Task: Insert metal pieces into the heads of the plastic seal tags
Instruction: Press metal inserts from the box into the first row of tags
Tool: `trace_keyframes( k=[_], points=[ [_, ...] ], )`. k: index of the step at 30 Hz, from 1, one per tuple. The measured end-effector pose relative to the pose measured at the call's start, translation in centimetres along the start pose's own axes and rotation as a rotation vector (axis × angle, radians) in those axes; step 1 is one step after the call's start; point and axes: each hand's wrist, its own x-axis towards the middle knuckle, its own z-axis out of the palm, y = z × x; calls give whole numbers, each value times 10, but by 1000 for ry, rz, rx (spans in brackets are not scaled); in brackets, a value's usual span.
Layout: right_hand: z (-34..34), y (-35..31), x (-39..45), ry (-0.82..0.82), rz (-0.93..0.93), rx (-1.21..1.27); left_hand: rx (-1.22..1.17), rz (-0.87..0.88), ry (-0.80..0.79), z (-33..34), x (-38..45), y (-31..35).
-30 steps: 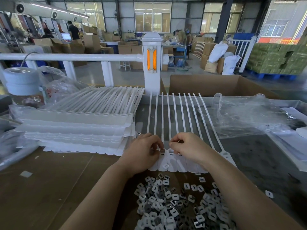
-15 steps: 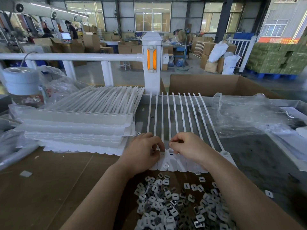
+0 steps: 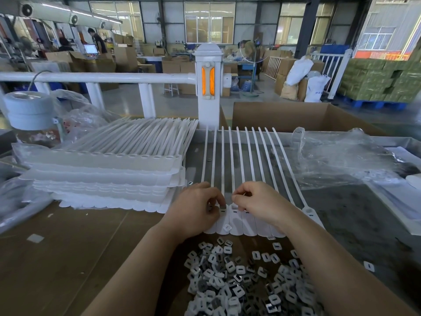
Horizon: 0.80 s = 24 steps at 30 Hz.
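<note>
With the tags (image 3: 234, 221) lying flat on the desk (image 3: 68, 247), left hand (image 3: 196, 213) pinching a piece (image 3: 222, 210) into one head, right hand (image 3: 257, 201) pinching beside it, press squarely till flush.

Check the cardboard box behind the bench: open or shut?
Open: the cardboard box has its flaps up and its brown inside wall shows. Contents hidden.

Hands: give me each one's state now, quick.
Left hand: fingers curled, pressing a metal piece into a tag head.
Right hand: fingers curled on the tags; contents hidden.
</note>
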Motion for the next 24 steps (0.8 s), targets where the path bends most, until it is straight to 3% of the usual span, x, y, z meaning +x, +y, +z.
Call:
trace_keyframes(
  k=[7,15,24],
  points=[
    [0,0,-1,1,-4,-16,205,149,60,-2,0,2],
    [-1,-1,-1,-2,7,-13,-68,-14,58,1,0,0],
    [0,-3,-2,3,-11,-32,-11,18,37,0,-2,-2]
  ],
)
